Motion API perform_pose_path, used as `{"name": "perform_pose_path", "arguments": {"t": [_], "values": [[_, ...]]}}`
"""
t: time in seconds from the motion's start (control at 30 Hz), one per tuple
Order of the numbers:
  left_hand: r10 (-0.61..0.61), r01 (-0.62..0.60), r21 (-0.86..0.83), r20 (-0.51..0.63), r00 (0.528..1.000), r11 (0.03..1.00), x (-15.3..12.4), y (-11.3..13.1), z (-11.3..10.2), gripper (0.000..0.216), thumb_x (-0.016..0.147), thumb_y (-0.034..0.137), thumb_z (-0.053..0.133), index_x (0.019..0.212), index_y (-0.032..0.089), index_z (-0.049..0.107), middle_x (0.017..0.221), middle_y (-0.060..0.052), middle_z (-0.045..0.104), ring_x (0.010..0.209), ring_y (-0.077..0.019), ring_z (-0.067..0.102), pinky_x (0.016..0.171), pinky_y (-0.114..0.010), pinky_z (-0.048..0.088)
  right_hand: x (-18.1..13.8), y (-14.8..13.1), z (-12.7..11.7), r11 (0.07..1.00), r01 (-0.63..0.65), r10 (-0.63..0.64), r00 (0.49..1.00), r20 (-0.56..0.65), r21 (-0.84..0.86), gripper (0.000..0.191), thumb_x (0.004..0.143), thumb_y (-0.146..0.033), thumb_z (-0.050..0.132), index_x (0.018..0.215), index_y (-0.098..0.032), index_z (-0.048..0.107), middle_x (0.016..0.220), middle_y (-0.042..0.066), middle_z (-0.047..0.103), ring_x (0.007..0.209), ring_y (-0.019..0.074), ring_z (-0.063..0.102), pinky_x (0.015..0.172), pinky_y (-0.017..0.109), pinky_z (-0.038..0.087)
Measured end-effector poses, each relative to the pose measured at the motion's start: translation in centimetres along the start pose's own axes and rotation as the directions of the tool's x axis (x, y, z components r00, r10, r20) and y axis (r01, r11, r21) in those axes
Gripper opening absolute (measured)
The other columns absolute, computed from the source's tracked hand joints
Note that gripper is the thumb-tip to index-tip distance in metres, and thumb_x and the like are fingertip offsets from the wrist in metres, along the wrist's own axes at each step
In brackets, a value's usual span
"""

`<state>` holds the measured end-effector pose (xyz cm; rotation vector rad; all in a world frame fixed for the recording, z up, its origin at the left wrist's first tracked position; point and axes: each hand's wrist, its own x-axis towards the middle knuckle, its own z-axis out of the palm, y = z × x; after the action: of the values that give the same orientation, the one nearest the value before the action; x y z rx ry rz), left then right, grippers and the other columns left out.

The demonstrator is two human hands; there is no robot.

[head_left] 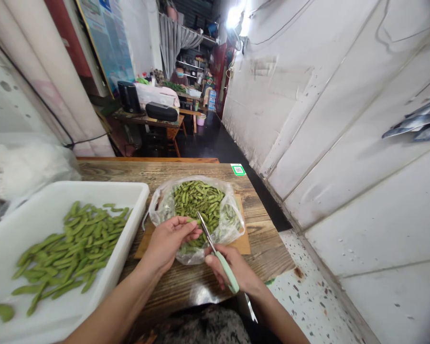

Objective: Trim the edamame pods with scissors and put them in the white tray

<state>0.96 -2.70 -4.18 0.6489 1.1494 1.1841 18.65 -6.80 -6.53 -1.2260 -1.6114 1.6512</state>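
Between the thumb and fingers of my left hand [174, 240] is a green soybean pod [192, 221], mostly covered by the fingertips. My right hand [227, 267] grips scissors [225, 269] with pale green handles. Their metal blades point up and left, with the tips close beside the pod. Beneath both hands, a clear plastic bag [158, 209] stands rolled open, full of soybean pods [199, 195]. To the left, a white plastic tray [139, 198] holds a spread of loose pods [73, 248].
Everything rests on a wooden table [268, 243], with a board [244, 243] under the bag. A plastic-wrapped bundle [32, 162] sits behind the tray. A white wall [329, 167] runs along the right. Farther back, a person [179, 76] is at another table, beyond a black speaker [161, 112].
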Motion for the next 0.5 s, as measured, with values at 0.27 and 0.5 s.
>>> {"name": "perform_pose_path", "arguments": {"t": [0.27, 0.5], "values": [[0.094, -0.087, 0.101, -0.069, 0.993, 0.991, 0.5, -1.2, 0.4, 0.038, 0.051, 0.037, 0.081, 0.070, 0.016, 0.056, 0.059, -0.002, 0.069, 0.058, -0.0146, 0.065, 0.063, -0.027, 0.053, 0.3, 0.9, 0.0, 0.992, -0.070, 0.072, 0.997, -0.015, 0.102, 0.045, 0.078, -0.060, 0.060, 0.084, -0.016, 0.054, 0.041, -0.009, 0.042, 0.030, 0.0067, 0.038, 0.027, 0.016, 0.032], [0.176, -0.165, 0.071, -0.198, 0.964, 0.984, 2.4, -0.6, 0.0, 0.024, 0.052, 0.022, 0.070, 0.063, 0.018, 0.050, 0.079, -0.003, 0.069, 0.073, -0.0172, 0.068, 0.066, -0.028, 0.053, 0.2, 1.8, -0.6, 0.981, -0.064, 0.065, 0.998, -0.003, 0.186, 0.045, 0.075, -0.057, 0.065, 0.092, -0.017, 0.055, 0.046, -0.009, 0.046, 0.032, 0.0060, 0.040, 0.029, 0.015, 0.035]]}}
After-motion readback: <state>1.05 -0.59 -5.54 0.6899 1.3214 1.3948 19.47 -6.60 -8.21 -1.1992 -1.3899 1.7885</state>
